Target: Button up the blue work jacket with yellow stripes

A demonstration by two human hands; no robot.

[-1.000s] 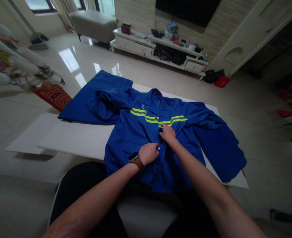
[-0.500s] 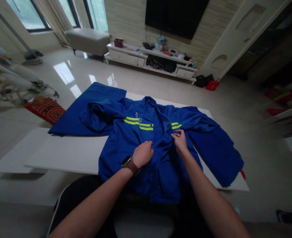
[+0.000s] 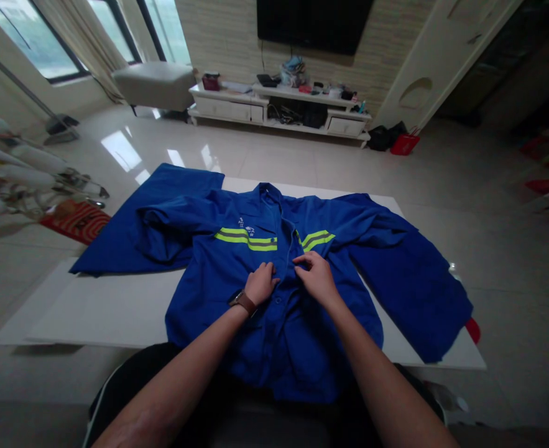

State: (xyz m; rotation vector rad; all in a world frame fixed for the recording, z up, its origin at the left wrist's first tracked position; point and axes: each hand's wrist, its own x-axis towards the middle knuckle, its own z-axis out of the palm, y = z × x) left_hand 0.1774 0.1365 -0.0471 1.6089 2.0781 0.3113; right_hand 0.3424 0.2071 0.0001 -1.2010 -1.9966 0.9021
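Note:
A blue work jacket (image 3: 199, 292) with yellow-green and grey reflective bands lies front up, collar away from me. My left hand (image 3: 261, 283), a watch (image 3: 241, 301) on its wrist, is closed on the front edge that carries the white lettering. Just right of it, my right hand (image 3: 318, 278) pinches the opposite front edge below the reflective band. The two edges lie close together at the chest, and a button (image 3: 278, 300) shows just below my left hand. My fingertips partly hide the cloth they grip.
Folded blue cloth lies under the left sleeve (image 3: 110, 242) and more blue cloth (image 3: 409, 286) under the right, on a white table (image 3: 92, 311). A red patterned bag (image 3: 76, 219) stands left of the table. Beyond are a low white TV cabinet (image 3: 227, 109) and a grey bench (image 3: 155, 84).
My right hand has moved left with the jacket's edge, bringing it nearer the other edge. My left hand stays at its edge. The view has shifted slightly.

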